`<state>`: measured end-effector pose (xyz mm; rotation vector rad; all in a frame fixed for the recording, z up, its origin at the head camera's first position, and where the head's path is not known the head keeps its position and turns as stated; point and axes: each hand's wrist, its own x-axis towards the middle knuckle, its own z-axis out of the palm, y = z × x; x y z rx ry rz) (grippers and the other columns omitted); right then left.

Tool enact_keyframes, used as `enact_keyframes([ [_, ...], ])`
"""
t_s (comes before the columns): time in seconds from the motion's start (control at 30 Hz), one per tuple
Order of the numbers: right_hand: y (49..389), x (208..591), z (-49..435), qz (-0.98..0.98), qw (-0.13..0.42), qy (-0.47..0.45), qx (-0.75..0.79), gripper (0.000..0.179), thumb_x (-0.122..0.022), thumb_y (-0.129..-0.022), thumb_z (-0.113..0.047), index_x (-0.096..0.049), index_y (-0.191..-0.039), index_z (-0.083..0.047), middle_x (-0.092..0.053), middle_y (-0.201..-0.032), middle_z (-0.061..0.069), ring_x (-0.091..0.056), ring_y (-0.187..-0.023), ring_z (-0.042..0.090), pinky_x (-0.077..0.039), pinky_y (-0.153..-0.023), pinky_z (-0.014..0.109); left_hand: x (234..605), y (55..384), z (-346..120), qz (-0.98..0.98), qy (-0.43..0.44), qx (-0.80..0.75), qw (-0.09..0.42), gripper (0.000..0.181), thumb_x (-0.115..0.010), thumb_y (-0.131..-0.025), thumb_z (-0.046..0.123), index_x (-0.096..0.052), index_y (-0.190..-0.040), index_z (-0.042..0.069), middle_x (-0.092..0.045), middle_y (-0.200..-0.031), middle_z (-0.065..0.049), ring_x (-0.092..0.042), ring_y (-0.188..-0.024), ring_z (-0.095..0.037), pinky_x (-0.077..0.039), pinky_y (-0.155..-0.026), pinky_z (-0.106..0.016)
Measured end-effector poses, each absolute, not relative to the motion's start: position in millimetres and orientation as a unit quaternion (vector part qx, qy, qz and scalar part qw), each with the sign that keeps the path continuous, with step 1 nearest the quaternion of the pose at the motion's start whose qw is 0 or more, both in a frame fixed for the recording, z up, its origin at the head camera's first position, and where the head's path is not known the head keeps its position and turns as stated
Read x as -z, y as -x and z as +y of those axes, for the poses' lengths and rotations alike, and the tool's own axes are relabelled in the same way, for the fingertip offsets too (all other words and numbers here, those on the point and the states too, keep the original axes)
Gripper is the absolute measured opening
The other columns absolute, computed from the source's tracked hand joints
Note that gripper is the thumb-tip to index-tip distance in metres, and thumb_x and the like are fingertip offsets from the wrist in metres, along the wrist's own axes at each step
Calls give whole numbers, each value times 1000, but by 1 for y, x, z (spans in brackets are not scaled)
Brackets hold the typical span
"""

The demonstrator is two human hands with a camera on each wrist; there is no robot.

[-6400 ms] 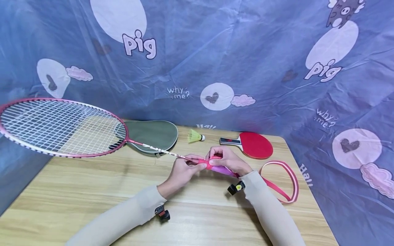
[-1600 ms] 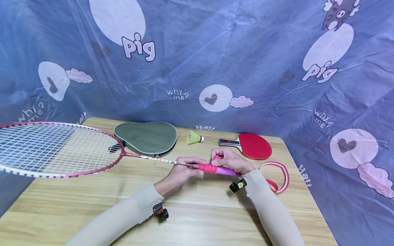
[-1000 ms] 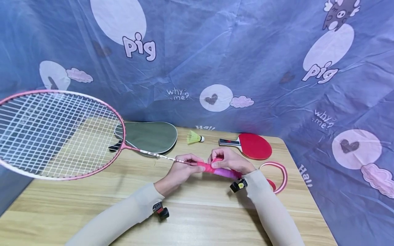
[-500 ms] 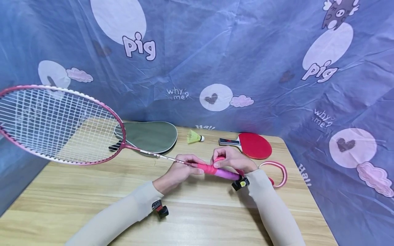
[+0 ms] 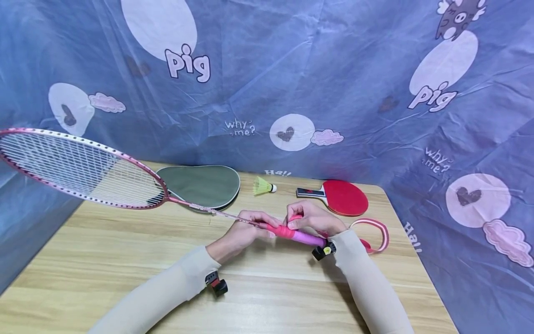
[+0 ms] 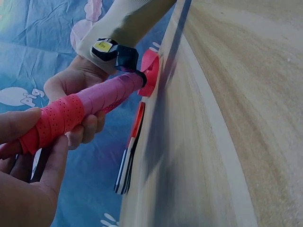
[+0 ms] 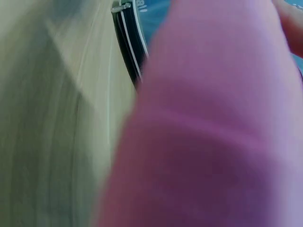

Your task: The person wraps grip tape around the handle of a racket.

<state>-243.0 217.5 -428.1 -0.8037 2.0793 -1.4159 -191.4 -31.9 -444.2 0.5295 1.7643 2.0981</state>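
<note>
A badminton racket (image 5: 178,201) is held above the table, its strung head out to the left. My left hand (image 5: 242,234) grips it where the shaft meets the handle. Red perforated grip tape (image 6: 59,118) winds round the handle's upper part. Below that, the handle (image 6: 111,92) shows purple. The right hand (image 5: 314,218) pinches the tape beside the wound turns, with thumb and bent forefinger. From there the loose tape trails past the right wrist to a red-and-white loop (image 5: 385,234) on the table. Blurred purple handle fills most of the right wrist view.
Along the back of the wooden table (image 5: 267,301) lie a green paddle case (image 5: 202,185), a yellow shuttlecock (image 5: 263,186) and a red table tennis paddle (image 5: 345,198). A blue printed cloth (image 5: 250,69) hangs behind and at the sides.
Compared with several seconds ago, red tape covers more of the handle and the loop on the table is smaller. The racket head has rolled and shifted repeatedly as the handle turned.
</note>
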Motion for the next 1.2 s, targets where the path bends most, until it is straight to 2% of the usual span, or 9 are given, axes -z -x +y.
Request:
enact_keyframes([
  [0.13,245,430,220,755,239,306,528,23,-72,-89,-7,-53,-79,0,-75,-92,-1,-69,-95,16,-54,-88,24,445,192,-31,619,-186,-747,157,43,-75,-77,-11,-65,-118,-10,-73,-120,-19,-73,-97,-9,-60,-87,-22],
  [0.23,245,429,222,762,217,304,529,20,-72,-89,-6,-55,-82,-1,-75,-95,-2,-69,-98,17,-53,-92,25,447,191,-29,647,-176,-730,129,48,-79,-79,-3,-65,-125,-5,-71,-123,-23,-73,-98,-10,-59,-87,-21],
  [0.37,244,426,223,771,195,294,530,17,-72,-88,-6,-58,-82,-1,-75,-94,0,-68,-97,18,-53,-90,25,447,189,-26,707,-138,-687,94,41,-84,-82,16,-72,-119,5,-77,-111,-15,-74,-93,-12,-59,-84,-21],
  [0.5,243,423,221,785,184,287,517,18,-75,-88,-9,-60,-82,-1,-75,-94,0,-69,-96,18,-53,-89,24,447,187,-24,717,-102,-685,80,36,-85,-81,27,-75,-110,7,-80,-99,-11,-77,-85,-15,-61,-77,-25],
  [0.67,242,420,221,800,180,275,503,19,-76,-87,-9,-59,-81,-3,-75,-93,1,-70,-95,18,-52,-88,22,448,185,-23,668,-84,-731,106,36,-84,-83,23,-73,-110,2,-79,-99,-16,-79,-84,-22,-64,-78,-31],
  [0.8,241,418,220,807,179,273,491,20,-79,-86,-12,-61,-81,-5,-75,-93,2,-70,-95,20,-53,-89,24,449,184,-22,640,-84,-756,112,34,-82,-84,18,-72,-109,-2,-79,-99,-17,-78,-84,-18,-64,-80,-33],
  [1.0,239,415,217,840,174,238,455,22,-87,-77,-22,-67,-79,-12,-75,-91,2,-65,-91,18,-50,-79,23,449,185,-24,635,-82,-759,116,33,-81,-82,5,-70,-112,-5,-79,-96,-13,-75,-79,-10,-62,-80,-24],
  [1.13,237,413,217,843,188,215,456,23,-88,-76,-21,-67,-78,-10,-74,-88,2,-58,-83,15,-45,-68,21,447,186,-24,621,-88,-768,126,36,-78,-81,-1,-68,-115,-8,-78,-94,-9,-73,-80,-10,-61,-80,-23],
  [1.2,237,413,218,835,192,219,467,22,-86,-78,-18,-67,-79,-7,-73,-87,3,-58,-82,15,-47,-69,22,446,186,-24,622,-91,-767,127,37,-78,-80,-2,-68,-114,-8,-78,-92,-4,-72,-80,-10,-60,-79,-22],
])
